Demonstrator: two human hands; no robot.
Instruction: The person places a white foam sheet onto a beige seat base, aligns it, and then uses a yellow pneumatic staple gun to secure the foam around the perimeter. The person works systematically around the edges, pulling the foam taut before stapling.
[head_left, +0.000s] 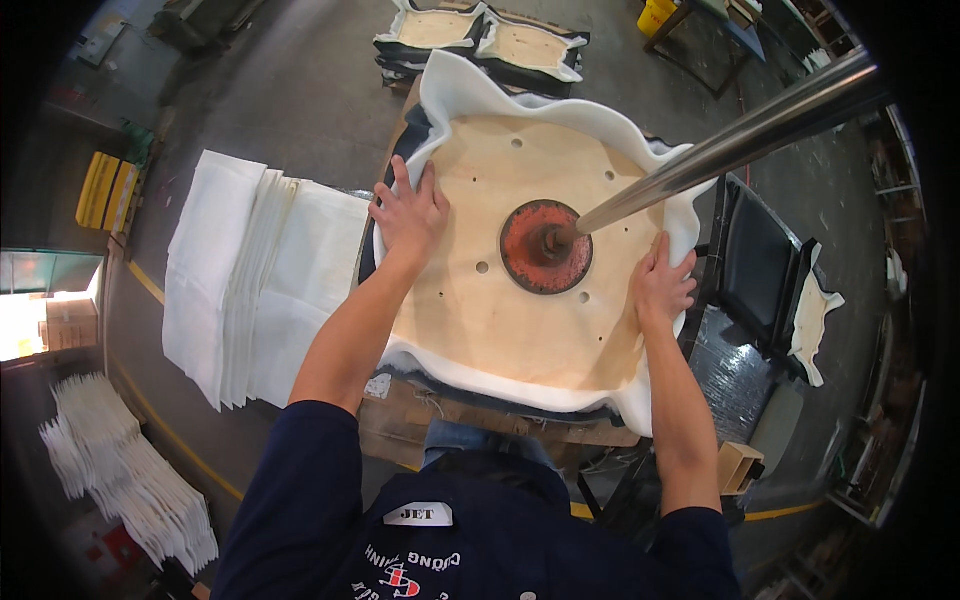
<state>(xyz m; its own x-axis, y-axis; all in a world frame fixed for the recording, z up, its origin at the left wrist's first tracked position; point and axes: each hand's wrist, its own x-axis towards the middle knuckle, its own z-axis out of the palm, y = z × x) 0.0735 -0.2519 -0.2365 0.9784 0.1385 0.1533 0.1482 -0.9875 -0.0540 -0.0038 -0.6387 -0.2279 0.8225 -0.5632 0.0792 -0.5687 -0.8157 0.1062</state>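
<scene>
Two bare hands press at the board (pixel 455 335), which lies mid-view, pale wood, dotted with holes, white foam (pixel 480 92) curling up round its edge. Left hand (pixel 412 222) sits at the board's ten o'clock, fingers spread wide across the rim, touching foam and wood. Right hand (pixel 660 290) sits at its three o'clock, fingers bent over the foam; can't tell if they pinch it. Red disc (pixel 522 262), worn, rests on the board near centre, between the hands; shiny rod (pixel 735 135) slants off it toward two o'clock. Dark cover (pixel 410 135) shows under the foam at ten o'clock. White sheets (pixel 215 280) fan out at nine, another stack (pixel 130 470) at eight. Two more padded boards (pixel 530 45) lie at twelve, yellow bin (pixel 656 15) at one, black seat (pixel 752 262) at three.
</scene>
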